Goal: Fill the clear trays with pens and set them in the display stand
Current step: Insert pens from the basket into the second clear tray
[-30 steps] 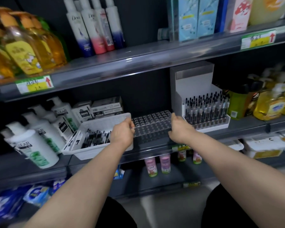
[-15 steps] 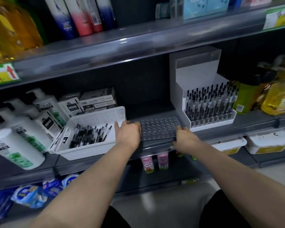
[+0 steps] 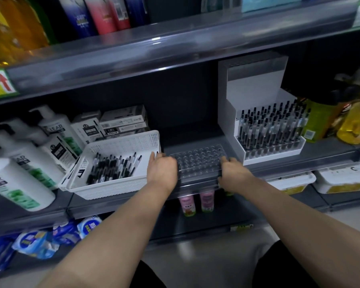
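Clear tray [image 3: 197,162], lifted earlier, now lies on the shelf [image 3: 320,161], left hand [image 3: 162,171] and right hand [image 3: 232,173] gripping its ends.

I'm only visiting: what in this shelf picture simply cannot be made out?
Head view:
- clear tray: left edge hidden under the left hand.
- left hand's grip: hidden by its own back.
- shampoo bottles, left: small print blurred.
- top-shelf bottles: cut off by the upper edge.
- pen boxes: print too small.

The clear tray [image 3: 197,161] shows a grid of round holes against the dark grey shelf [image 3: 191,133]. The white basket [image 3: 121,145], wall dotted with tiny perforations, carries black-and-clear pens [image 3: 110,170]. White display stand [image 3: 256,88]; white shampoo bottles [image 3: 19,183], green labels.
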